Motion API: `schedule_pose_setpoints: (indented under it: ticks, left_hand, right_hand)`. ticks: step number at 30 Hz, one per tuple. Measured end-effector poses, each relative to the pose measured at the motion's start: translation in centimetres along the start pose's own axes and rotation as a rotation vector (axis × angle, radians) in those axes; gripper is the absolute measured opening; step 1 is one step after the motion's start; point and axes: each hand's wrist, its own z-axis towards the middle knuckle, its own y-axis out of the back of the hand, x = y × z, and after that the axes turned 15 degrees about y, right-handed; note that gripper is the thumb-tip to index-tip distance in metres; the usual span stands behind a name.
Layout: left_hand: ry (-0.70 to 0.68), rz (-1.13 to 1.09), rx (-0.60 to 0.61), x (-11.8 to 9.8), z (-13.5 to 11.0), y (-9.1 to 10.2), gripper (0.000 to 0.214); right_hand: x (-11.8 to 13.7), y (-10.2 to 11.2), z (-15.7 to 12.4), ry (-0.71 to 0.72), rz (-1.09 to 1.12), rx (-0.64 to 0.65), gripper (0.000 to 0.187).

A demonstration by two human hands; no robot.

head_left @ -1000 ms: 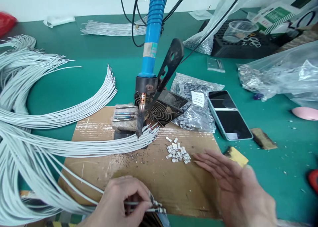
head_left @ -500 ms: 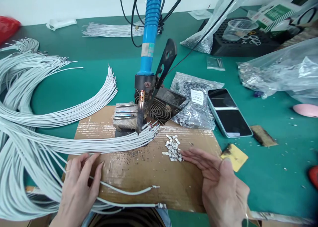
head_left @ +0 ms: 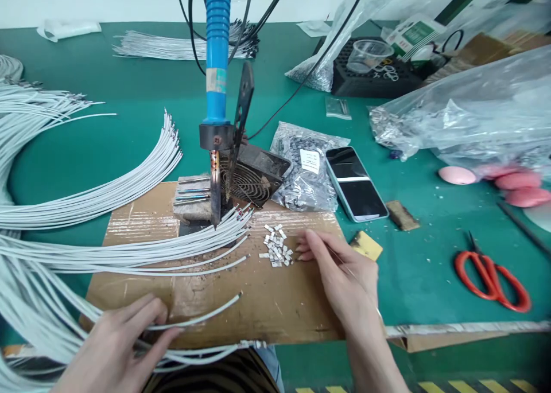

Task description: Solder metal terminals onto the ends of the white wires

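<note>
My left hand (head_left: 124,338), at the lower left, pinches a white wire (head_left: 206,317) between thumb and fingers; its dark tip points right over the cardboard (head_left: 284,310). Below it, finished wires with metal terminals (head_left: 253,344) lie near my lap. My right hand (head_left: 344,269) is closed, with a thin strand of solder wire (head_left: 344,264) running from the fingers across the hand. Its fingertips are just right of a pile of small metal terminals (head_left: 278,246), apart from it. A blue-handled soldering iron (head_left: 218,54) stands tip down above a bundle of white wires (head_left: 172,252).
Behind the iron are a sponge block (head_left: 191,201) and a black fan (head_left: 249,181). A bag of parts (head_left: 297,178), a phone (head_left: 356,183), a yellow sponge (head_left: 367,246) and red scissors (head_left: 491,281) lie to the right. Another curved wire bundle (head_left: 107,189) lies left.
My view has shifted right. The terminal-ended wire by my left hand has gone lower, and a bare-tipped wire is now pinched. My right hand has changed from spread fingers to a closed pose.
</note>
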Motion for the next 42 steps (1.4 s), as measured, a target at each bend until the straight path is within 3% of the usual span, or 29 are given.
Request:
schedule_pose_setpoints:
  ticks: [2,5,7,12,16,21,25,31,37,42]
  left_hand:
    - [-0.110,0.073,0.201,-1.2,0.5,-0.3,0.018]
    - [-0.223,0.036,0.331,-3.6,1.6,-0.9,0.023]
    - [-0.197,-0.092,0.414,-5.2,2.4,-1.6,0.024]
    - [0.259,-0.490,0.583,-7.3,3.6,-3.5,0.031]
    - [0.501,-0.788,0.547,-7.2,4.0,-4.0,0.024]
    - [0.568,-0.947,0.478,-7.2,4.2,-3.2,0.032]
    - [0.624,-0.985,0.486,-7.3,4.3,-2.7,0.038]
    - [0.609,-0.960,0.530,-6.7,4.4,-2.9,0.046]
    - [0.614,-0.984,0.384,-7.3,4.2,-3.0,0.043]
    - [0.554,-0.931,0.271,-7.5,3.6,-3.4,0.033]
  right_hand:
    - [0.2,-0.2,1.4,0.014,-0.045,0.073,0.033]
    - [0.7,-1.1,3.0,0.032,-0.130,0.141,0.023]
    - [1.1,-1.9,3.7,0.029,-0.174,0.160,0.020]
    - [1.3,-2.7,3.6,-0.001,-0.146,0.151,0.016]
    - [1.9,-2.6,2.0,-0.024,-0.012,0.069,0.027]
    - [3.8,-2.8,-1.2,-0.059,0.199,0.053,0.026]
    - [5.2,-3.4,-3.4,-0.133,0.430,0.157,0.015]
    - [6.3,-4.7,-5.4,-0.190,0.572,0.257,0.014]
    - [6.7,-5.2,-5.8,-0.025,0.549,0.290,0.013]
    - [7.5,-5.0,-5.8,-0.046,0.549,0.274,0.016]
